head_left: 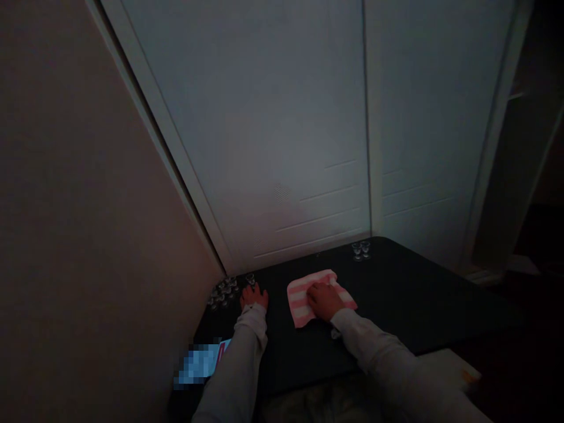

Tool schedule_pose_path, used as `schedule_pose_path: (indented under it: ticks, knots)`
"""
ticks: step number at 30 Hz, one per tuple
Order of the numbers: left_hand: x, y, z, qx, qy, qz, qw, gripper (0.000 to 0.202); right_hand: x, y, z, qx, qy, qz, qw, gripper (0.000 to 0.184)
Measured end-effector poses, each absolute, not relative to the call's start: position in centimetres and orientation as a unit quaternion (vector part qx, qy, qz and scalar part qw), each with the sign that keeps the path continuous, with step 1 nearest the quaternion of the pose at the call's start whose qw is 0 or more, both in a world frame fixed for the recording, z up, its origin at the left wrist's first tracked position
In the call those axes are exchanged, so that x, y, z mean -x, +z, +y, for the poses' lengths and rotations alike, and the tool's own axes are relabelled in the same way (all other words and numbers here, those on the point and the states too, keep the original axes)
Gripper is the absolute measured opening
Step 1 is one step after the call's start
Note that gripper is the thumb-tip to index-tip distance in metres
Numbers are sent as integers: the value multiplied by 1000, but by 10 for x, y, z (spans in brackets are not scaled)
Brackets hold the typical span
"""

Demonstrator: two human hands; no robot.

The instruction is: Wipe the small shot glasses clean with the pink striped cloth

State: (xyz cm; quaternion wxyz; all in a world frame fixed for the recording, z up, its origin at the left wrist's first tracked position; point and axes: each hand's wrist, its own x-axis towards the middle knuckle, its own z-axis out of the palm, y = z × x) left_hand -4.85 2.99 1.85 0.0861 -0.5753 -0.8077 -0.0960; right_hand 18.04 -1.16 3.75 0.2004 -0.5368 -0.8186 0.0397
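My left hand (254, 296) rests toward the table's left end, fingers apart. Just beyond its fingertips stands a small clear stemmed glass (250, 278); in the dim light I cannot tell whether they touch. A pink-and-white striped cloth (301, 303) lies spread near the middle of the black table (418, 299). On top of it is my right hand (325, 300), its fingers curled against the fabric. A small clear object (335, 333), partly covered by my right sleeve, sits below the cloth.
Several small glasses (224, 291) cluster at the far left corner. Two more glasses (361, 251) stand by the back edge. A lit, blurred-out screen (200, 363) lies by my left forearm. White panels (282, 129) rise behind the table, and a wall (88, 205) borders its left side.
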Motion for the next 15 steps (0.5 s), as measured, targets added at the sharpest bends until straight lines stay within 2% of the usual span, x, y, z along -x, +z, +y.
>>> schedule_pose_path:
  ticks: [7,12,15]
  knots:
    - [50,13,35,590,-92,-799,66,48,-177,38,-16,495,16,-828,264,28]
    - [45,14,28,625,-140,-766,55,51,-169,37,-19,458,12,-857,233,29]
    - [41,14,24,663,-215,-717,33,42,-165,34,-16,461,48,-862,204,30]
